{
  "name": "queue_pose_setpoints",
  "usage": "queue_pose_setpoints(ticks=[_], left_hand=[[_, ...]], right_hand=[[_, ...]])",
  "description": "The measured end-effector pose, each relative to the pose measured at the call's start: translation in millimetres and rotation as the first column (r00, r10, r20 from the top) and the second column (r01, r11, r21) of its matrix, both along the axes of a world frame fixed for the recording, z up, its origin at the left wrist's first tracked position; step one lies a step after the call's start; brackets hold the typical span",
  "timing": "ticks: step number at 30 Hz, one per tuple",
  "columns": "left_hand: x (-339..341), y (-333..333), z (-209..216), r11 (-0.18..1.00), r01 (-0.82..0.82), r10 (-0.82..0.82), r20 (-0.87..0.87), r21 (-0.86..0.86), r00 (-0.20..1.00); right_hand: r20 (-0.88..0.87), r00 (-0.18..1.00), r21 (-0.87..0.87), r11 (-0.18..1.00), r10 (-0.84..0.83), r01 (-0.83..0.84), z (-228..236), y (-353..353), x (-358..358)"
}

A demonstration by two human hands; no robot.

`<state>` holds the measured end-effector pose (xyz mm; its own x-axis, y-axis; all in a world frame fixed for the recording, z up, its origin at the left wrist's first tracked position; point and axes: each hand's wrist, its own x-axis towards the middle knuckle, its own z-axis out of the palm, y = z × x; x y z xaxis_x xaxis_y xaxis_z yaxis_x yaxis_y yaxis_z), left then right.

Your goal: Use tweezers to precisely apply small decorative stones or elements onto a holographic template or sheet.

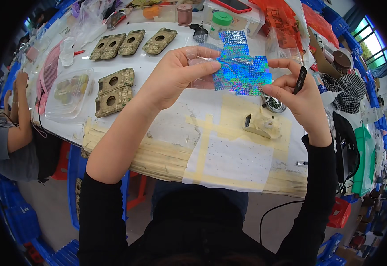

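Raised over the table is a sheet of shiny blue holographic stickers (242,71) on what looks like clear film, with a stepped outline. My left hand (169,75) pinches its left side between thumb and fingers. At the right edge, the thumb and fingers of my right hand (298,95) are closed on the sheet. Black tweezers (300,80) also rest in the right hand, their tips hidden. Below the sheet stands a small tape-covered block (262,125) with a dark slot in its end. Beside it, a round dish of tiny dark pieces (273,104) is partly covered by the right hand.
Several camouflage toy vehicle parts with round holes (159,41) lie on the left. A clear plastic box (69,93) is farther left. White paper with dark specks (233,162) is taped at the front edge. A green-lidded jar (221,22) stands behind. Another person's arm (20,111) shows far left.
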<state>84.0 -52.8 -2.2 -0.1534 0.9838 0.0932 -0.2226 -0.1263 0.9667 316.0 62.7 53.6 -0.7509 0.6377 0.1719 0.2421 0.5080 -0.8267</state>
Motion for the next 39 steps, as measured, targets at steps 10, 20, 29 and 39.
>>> queue_pose_setpoints(ticks=[10,20,29,39], left_hand=[[-0.1,0.0,0.4,1.000,-0.014,0.014,-0.008,0.002,1.000],[1.4,-0.8,2.1,1.000,-0.027,0.027,0.004,-0.010,1.000],[0.7,0.9,2.6,0.999,-0.023,0.023,0.027,-0.024,0.999],[0.9,-0.8,2.5,0.999,-0.030,0.031,0.033,-0.030,0.999]], right_hand=[[-0.026,1.000,0.026,1.000,0.015,-0.015,-4.6,2.1,3.0],[-0.022,1.000,0.024,1.000,0.009,-0.009,-11.0,5.3,4.1],[0.038,0.999,0.061,0.998,-0.018,0.015,-8.0,2.3,5.1],[0.040,0.999,0.035,0.999,-0.021,0.019,-8.1,1.5,3.2]])
